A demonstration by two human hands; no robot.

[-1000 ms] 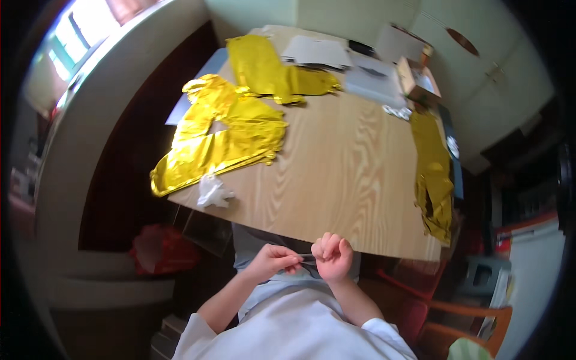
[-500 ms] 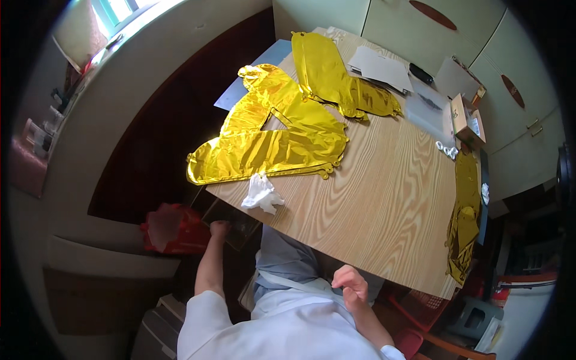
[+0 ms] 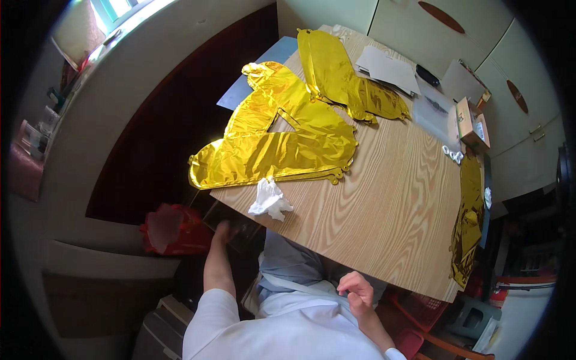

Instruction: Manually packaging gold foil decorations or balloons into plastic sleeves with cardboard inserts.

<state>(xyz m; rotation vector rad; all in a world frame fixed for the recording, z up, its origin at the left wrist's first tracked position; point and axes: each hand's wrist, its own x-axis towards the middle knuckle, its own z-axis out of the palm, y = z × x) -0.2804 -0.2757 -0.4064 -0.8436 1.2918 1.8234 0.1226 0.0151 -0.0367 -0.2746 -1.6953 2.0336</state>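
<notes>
My left hand (image 3: 224, 231) reaches down off the table's left front corner, beside a dark open compartment (image 3: 245, 236); its fingers are lost in shadow. Close by hangs a red plastic bag (image 3: 174, 230). My right hand (image 3: 358, 291) is raised in front of my body near the table's front edge, fingers loosely curled, with nothing visible in it. On the wood-grain table (image 3: 372, 210) lies a flat gold foil balloon (image 3: 258, 153) with a triangular opening. A crumpled white tissue (image 3: 270, 200) touches its near edge.
Another gold foil balloon (image 3: 336, 72) lies farther back, and a crumpled gold one (image 3: 468, 222) along the right edge. White papers (image 3: 390, 69), a black case (image 3: 427, 75) and a small cardboard box (image 3: 472, 126) stand at the back right. A stool (image 3: 474, 317) is at lower right.
My view has shifted slightly, so the table things sit a little farther right. My left hand has gone somewhat deeper into shadow by the compartment. My right hand keeps its curl.
</notes>
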